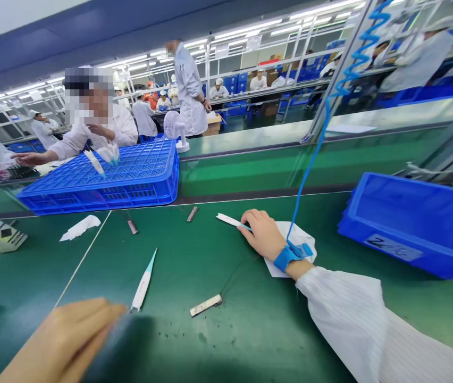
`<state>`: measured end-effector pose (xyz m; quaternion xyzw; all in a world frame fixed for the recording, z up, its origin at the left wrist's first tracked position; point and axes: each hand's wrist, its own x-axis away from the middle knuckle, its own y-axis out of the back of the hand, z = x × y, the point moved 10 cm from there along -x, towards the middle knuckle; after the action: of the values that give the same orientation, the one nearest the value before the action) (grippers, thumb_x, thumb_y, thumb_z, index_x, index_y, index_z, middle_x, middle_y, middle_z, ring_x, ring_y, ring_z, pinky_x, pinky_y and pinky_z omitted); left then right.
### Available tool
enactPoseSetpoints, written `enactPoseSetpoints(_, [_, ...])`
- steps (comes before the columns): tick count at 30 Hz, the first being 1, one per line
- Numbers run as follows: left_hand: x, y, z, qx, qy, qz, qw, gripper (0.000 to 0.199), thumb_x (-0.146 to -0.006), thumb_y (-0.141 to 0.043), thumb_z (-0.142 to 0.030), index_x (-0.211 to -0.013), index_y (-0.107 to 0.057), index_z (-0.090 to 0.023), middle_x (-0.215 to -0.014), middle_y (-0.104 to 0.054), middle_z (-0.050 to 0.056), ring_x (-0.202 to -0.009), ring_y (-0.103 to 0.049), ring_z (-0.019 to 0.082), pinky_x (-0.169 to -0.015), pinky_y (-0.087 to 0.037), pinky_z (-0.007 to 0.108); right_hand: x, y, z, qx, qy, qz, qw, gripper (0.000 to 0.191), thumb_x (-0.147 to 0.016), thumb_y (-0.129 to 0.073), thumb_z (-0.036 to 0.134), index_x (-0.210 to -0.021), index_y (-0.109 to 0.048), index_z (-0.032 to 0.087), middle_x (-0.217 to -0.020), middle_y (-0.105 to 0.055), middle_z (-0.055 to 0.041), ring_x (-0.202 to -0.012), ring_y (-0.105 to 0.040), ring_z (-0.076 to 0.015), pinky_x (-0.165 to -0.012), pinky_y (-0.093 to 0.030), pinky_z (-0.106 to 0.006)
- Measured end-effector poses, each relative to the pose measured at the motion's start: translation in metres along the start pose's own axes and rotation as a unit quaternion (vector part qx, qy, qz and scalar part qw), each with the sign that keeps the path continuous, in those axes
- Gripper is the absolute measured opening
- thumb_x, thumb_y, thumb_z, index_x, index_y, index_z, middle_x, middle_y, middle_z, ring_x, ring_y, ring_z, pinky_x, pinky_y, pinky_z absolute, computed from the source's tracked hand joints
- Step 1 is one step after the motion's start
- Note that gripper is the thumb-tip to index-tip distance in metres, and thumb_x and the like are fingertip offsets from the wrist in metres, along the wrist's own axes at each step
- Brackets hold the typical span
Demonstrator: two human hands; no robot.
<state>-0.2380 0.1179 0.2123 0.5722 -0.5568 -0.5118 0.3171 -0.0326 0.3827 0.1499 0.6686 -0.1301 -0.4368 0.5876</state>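
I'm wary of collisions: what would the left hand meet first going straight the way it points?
Likely the white, blue-tipped stick just past its fingers, though the blurred left hand may pass above.

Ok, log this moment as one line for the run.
left hand: blurred, by white stick | right hand: wrist strap on, holding second white stick | green bench: small strip between hands | back left: blue crate | right: blue bin

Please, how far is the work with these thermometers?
Possibly done: the thermometer on the blue crate, though I cannot confirm. In hand: the right hand holds another thermometer. Apparently left: the thermometer beside the blurred left hand, and three loose strips on the green table.
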Motion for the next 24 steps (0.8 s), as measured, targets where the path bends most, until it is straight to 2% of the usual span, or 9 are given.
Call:
enactPoseSetpoints(2, [0.001,-0.001,0.044,0.006,0.102,0.023,0.995,0.032,-0.086,-0.037,-0.029,-0.116,-0.047,-0.031,-0.081,-0.064,0.0,-0.063,-0.058,0.012,-0.064,-0.045,0.018,0.0,0.0,0.0,-0.01,0.002,-0.003,1.0,0.02,-0.085,-0.048,0.032,-0.085,-0.054,0.013,-0.089,-0.054,-0.0036,-0.081,-0.051,-0.0136,-0.072,-0.044,-0.031])
enactPoseSetpoints(4, [-0.002,0.005,0.077,0.0,0.185,-0.004,0.983,0.038,-0.087,-0.034,-0.035,-0.123,-0.04,-0.026,-0.093,-0.061,0.003,-0.067,-0.058,0.014,-0.066,-0.044,0.022,0.001,0.0,0.0,-0.017,0.002,-0.005,1.0,0.02,-0.085,-0.048,0.033,-0.085,-0.054,0.013,-0.089,-0.054,-0.0036,-0.081,-0.051,-0.0134,-0.071,-0.044,-0.031])
enactPoseSetpoints(6, [-0.013,-0.003,0.086,0.009,0.204,0.005,0.979,0.041,-0.086,-0.032,-0.038,-0.122,-0.041,-0.02,-0.098,-0.058,0.006,-0.074,-0.058,0.016,-0.071,-0.043,0.024,0.001,0.0,0.0,-0.022,0.002,-0.006,1.0,0.02,-0.085,-0.048,0.033,-0.084,-0.054,0.013,-0.089,-0.054,-0.0035,-0.08,-0.051,-0.0132,-0.071,-0.044,-0.031])
enactPoseSetpoints(8, [-0.028,-0.018,0.083,0.023,0.213,0.029,0.976,0.04,-0.087,-0.026,-0.039,-0.109,-0.05,-0.016,-0.085,-0.058,0.006,-0.067,-0.057,0.015,-0.068,-0.043,0.025,0.002,0.0,-0.001,-0.025,0.004,-0.006,1.0,0.02,-0.085,-0.048,0.033,-0.084,-0.054,0.013,-0.089,-0.054,-0.0034,-0.08,-0.052,-0.0131,-0.071,-0.045,-0.031])
enactPoseSetpoints(10, [-0.043,-0.033,0.076,0.03,0.222,0.053,0.973,0.04,-0.086,-0.026,-0.044,-0.088,-0.055,-0.016,-0.07,-0.056,0.003,-0.061,-0.056,0.015,-0.059,-0.042,0.024,0.001,-0.001,-0.001,-0.029,0.008,-0.006,1.0,0.021,-0.085,-0.048,0.033,-0.085,-0.054,0.013,-0.089,-0.055,-0.0034,-0.08,-0.052,-0.013,-0.071,-0.045,-0.031])
enactPoseSetpoints(13, [-0.066,-0.055,0.065,0.019,0.217,0.107,0.97,0.034,-0.077,-0.045,-0.051,-0.072,-0.053,-0.018,-0.061,-0.055,0.0,-0.058,-0.054,0.016,-0.052,-0.039,0.025,0.0,-0.002,-0.002,-0.036,0.014,-0.008,0.999,0.021,-0.085,-0.048,0.033,-0.085,-0.054,0.013,-0.089,-0.055,-0.0034,-0.08,-0.052,-0.013,-0.072,-0.045,-0.031])
enactPoseSetpoints(15, [-0.077,-0.067,0.06,0.001,0.207,0.141,0.968,0.029,-0.074,-0.053,-0.046,-0.07,-0.052,-0.017,-0.058,-0.054,-0.002,-0.055,-0.052,0.015,-0.052,-0.037,0.026,0.0,-0.002,-0.002,-0.041,0.018,-0.01,0.999,0.021,-0.085,-0.048,0.033,-0.085,-0.055,0.013,-0.088,-0.055,-0.0034,-0.08,-0.052,-0.0129,-0.072,-0.045,-0.031])
enactPoseSetpoints(18, [-0.084,-0.076,0.052,-0.026,0.191,0.174,0.966,0.021,-0.08,-0.051,-0.033,-0.07,-0.053,-0.014,-0.061,-0.052,-0.002,-0.058,-0.05,0.012,-0.058,-0.04,0.027,0.001,-0.001,-0.001,-0.046,0.021,-0.015,0.999,0.02,-0.085,-0.048,0.032,-0.085,-0.055,0.013,-0.088,-0.055,-0.0032,-0.079,-0.053,-0.0128,-0.071,-0.046,-0.031])
enactPoseSetpoints(24, [-0.083,-0.079,0.034,-0.027,0.179,0.173,0.968,0.015,-0.083,-0.047,-0.024,-0.074,-0.051,-0.013,-0.071,-0.052,-0.001,-0.063,-0.051,0.012,-0.065,-0.042,0.03,0.002,0.003,0.002,-0.051,0.02,-0.025,0.998,0.02,-0.086,-0.047,0.032,-0.086,-0.055,0.013,-0.087,-0.055,-0.003,-0.078,-0.053,-0.0121,-0.069,-0.046,-0.029])
